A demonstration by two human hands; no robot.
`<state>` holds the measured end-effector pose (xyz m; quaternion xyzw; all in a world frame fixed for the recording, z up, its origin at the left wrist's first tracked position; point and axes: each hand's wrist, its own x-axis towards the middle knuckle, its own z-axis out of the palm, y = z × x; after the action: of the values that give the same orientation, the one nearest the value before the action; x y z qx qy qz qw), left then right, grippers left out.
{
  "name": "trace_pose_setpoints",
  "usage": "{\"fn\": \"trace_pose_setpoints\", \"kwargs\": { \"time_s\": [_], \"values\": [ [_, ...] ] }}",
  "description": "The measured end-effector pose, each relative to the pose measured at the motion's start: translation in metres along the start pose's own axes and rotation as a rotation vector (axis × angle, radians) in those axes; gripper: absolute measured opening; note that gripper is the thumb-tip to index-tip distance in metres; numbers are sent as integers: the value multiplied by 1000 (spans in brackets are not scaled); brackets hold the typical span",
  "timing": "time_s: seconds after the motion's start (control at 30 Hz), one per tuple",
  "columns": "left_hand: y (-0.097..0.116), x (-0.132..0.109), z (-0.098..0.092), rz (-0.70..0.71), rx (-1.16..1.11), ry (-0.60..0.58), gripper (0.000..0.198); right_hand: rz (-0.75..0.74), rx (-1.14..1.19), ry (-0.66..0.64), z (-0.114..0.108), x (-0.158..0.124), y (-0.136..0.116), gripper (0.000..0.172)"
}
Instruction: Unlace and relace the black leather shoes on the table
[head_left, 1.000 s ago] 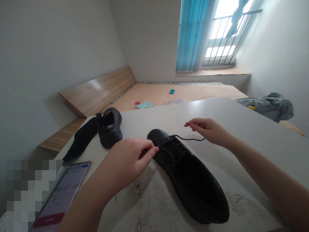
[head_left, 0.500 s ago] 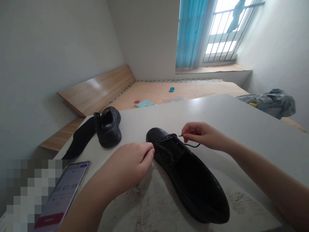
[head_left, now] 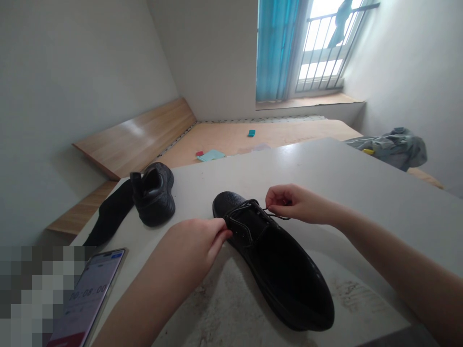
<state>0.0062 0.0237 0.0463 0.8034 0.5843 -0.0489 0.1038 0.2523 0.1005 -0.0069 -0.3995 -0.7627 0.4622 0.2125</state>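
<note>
A black leather lace-up shoe [head_left: 289,279] lies on the white table, its toe pointing away from me and its opening toward me. My right hand [head_left: 292,203] is beside the eyelets on the shoe's right side, thumb and forefinger pinched on a thin black shoelace [head_left: 282,217]. Part of this lace loops out below the fingers. My left hand [head_left: 198,243] is closed at the shoe's left side, by the lacing, gripping the edge of the upper; its fingertips are partly hidden. Laces cross the front of the shoe near the toe.
A second black shoe [head_left: 155,202] stands at the table's left, next to a black insole-like or cloth piece [head_left: 110,209]. A phone [head_left: 87,299] showing a timer lies near the left edge. Beyond the white table [head_left: 307,168] are a wooden surface [head_left: 220,135] and bundled clothing [head_left: 398,149].
My right hand has moved in closer to the eyelets, and the lace end that stuck out of its fingers now reaches the shoe. The left hand stays at the shoe's side. The view has shifted slightly.
</note>
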Motion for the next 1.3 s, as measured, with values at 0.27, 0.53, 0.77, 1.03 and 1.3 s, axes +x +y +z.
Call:
{"fn": "trace_pose_setpoints", "kwargs": {
  "time_s": [0.27,0.53,0.77,1.03,1.3],
  "values": [
    [1,-2,2,62,68,61,33,-20,31,32,3,-1,-5,11],
    [0,0,4,60,128,5,35,-111,-281,134,12,-8,-16,9],
    [5,-3,3,55,104,-21,36,-141,-333,162,15,-9,-17,9],
    [14,-3,4,-101,272,-12,35,-145,-328,164,15,-10,-18,8],
    [8,0,6,-44,143,63,37,-112,-258,137,15,-9,-16,9]
  ]
}}
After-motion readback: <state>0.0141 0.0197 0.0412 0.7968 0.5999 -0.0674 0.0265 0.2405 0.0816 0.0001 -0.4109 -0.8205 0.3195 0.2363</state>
